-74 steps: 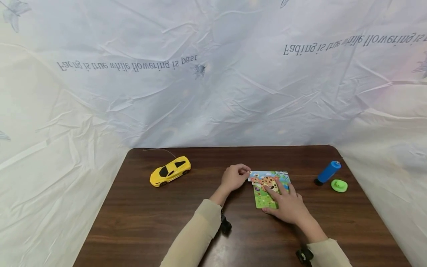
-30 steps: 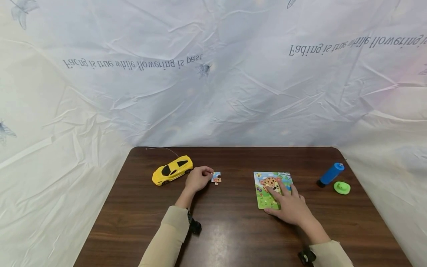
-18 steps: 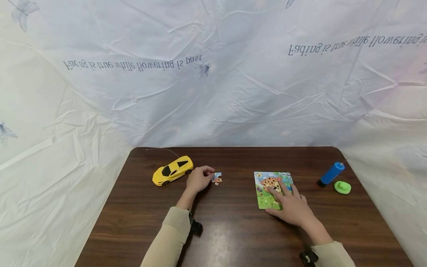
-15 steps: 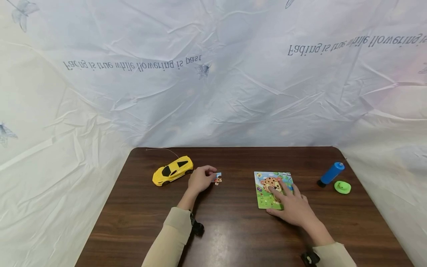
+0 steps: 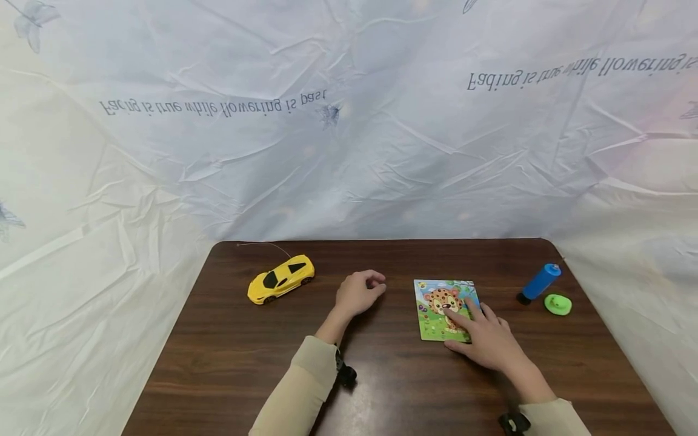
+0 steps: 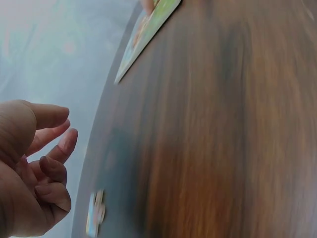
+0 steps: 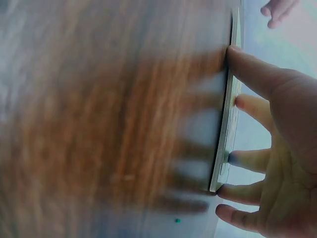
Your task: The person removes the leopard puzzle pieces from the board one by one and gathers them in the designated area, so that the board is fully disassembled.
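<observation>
- Puzzle board: The leopard puzzle board [image 5: 434, 301] is lying flat, right of the frame's centre in the head view; its slightly longer axis is running up the frame.
- Right hand: The right hand [image 5: 488, 340] is standing nearer, resting spread, nearly straight fingers on the board's right part; it is not gripping.
- Left hand: The left hand [image 5: 357, 295] is hanging apart from the board, left of it, its fingertips pointing boardward. Its fingers are curling loosely, with a gap at the thumb; I am seeing nothing held.
- Loose piece: In the left wrist view, a puzzle piece [image 6: 95, 214] is lying lower left, below the left fingertips.
- Surroundings: A yellow toy car [image 5: 281, 280] is sitting farther left.
</observation>
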The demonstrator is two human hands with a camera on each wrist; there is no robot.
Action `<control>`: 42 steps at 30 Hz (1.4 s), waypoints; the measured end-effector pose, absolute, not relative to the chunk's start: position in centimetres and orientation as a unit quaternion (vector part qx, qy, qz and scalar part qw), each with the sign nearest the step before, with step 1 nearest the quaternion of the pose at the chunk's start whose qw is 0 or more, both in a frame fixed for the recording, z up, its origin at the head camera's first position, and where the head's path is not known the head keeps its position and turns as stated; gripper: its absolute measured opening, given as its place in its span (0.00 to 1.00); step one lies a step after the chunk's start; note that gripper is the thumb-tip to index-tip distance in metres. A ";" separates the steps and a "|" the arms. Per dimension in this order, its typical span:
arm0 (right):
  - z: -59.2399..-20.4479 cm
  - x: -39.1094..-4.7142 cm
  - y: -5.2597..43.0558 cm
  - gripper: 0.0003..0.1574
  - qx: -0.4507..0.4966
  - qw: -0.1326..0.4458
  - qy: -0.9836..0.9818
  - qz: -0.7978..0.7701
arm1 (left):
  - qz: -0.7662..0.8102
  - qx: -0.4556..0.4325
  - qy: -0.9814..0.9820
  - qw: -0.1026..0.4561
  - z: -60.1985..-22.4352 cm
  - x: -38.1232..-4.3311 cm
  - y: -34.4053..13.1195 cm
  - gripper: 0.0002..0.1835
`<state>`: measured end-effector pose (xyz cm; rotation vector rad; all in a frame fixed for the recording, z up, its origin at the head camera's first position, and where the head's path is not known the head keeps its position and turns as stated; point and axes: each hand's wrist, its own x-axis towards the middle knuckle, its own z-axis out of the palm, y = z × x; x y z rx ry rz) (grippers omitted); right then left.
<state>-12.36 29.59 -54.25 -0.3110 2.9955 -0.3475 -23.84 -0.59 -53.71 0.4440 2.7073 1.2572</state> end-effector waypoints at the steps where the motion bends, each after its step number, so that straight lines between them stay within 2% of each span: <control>1: -54.3 -12.4 29.6 0.45 -0.103 0.055 0.987 -0.114 | 0.415 0.151 0.895 0.065 -53.8 -23.8 0.0 0.10; 10: -54.5 -12.3 29.7 0.43 -0.105 0.055 0.986 -0.116 | 0.411 0.166 0.892 0.095 -54.7 -23.4 4.8 0.09; 19: -54.5 -12.3 29.7 0.42 -0.107 0.050 0.987 -0.112 | 0.398 0.176 0.892 0.120 -55.1 -23.1 8.8 0.14; 29: -54.1 -12.3 29.6 0.43 -0.114 0.048 0.987 -0.105 | 0.348 0.148 0.919 0.107 -55.4 -23.2 10.9 0.17; 42: -54.2 -12.5 29.7 0.45 -0.107 0.064 0.988 -0.094 | 0.336 0.134 0.928 0.091 -56.0 -23.0 11.8 0.13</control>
